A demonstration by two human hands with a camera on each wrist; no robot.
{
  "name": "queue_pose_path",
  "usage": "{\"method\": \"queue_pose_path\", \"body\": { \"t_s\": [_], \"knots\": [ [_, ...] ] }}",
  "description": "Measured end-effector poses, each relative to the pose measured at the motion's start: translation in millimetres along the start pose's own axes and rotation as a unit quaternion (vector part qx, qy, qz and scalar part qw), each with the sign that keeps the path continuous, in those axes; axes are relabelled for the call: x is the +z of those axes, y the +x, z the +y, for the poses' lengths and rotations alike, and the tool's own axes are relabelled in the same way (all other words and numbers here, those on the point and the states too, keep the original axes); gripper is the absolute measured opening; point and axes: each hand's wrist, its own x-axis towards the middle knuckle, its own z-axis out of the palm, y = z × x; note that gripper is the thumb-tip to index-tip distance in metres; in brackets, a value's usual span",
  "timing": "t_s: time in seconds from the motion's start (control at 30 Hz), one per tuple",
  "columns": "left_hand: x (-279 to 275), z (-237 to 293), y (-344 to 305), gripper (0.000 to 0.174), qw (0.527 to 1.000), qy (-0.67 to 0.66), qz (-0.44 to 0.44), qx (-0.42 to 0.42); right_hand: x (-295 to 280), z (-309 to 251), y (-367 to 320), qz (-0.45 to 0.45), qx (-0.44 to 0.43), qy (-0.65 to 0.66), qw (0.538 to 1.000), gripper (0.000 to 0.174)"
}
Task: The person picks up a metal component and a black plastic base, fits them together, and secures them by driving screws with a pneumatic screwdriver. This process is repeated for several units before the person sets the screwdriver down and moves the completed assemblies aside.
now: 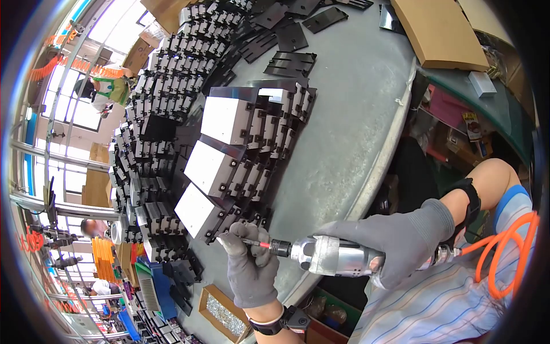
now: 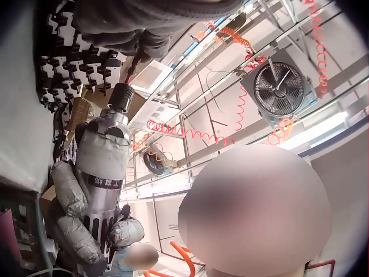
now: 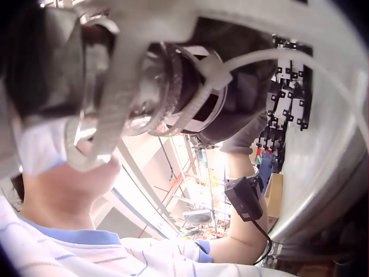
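The right hand has its fingers wrapped around the body of a power driver, apparently to bear its weight and aim it. The left hand curls its fingers to pinch the bit, probably steadying it. Just beyond, a cardboard box on the counter holds many small shiny pieces, likely screws, within easy reach. White-topped blocks stand in rows, perhaps for quick access; black plates lie farther off.
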Motion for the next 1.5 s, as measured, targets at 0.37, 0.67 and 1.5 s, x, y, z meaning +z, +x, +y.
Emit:
{"method": "queue_pose_path", "body": {
  "t_s": [0.37,0.67,1.5],
  "knots": [
    [-4,-7,3,0.022,0.995,-0.059,-0.074,0.018,-7,6,10,-0.127,0.077,0.342,0.928,0.089],
    [12,-12,4,0.017,0.990,-0.133,-0.053,0.016,0,3,12,0.021,-0.026,0.035,0.999,0.075],
    [38,128,137,0.043,0.574,0.807,-0.107,0.084,-33,2,24,0.114,0.046,0.242,0.962,0.071]
  ]
}}
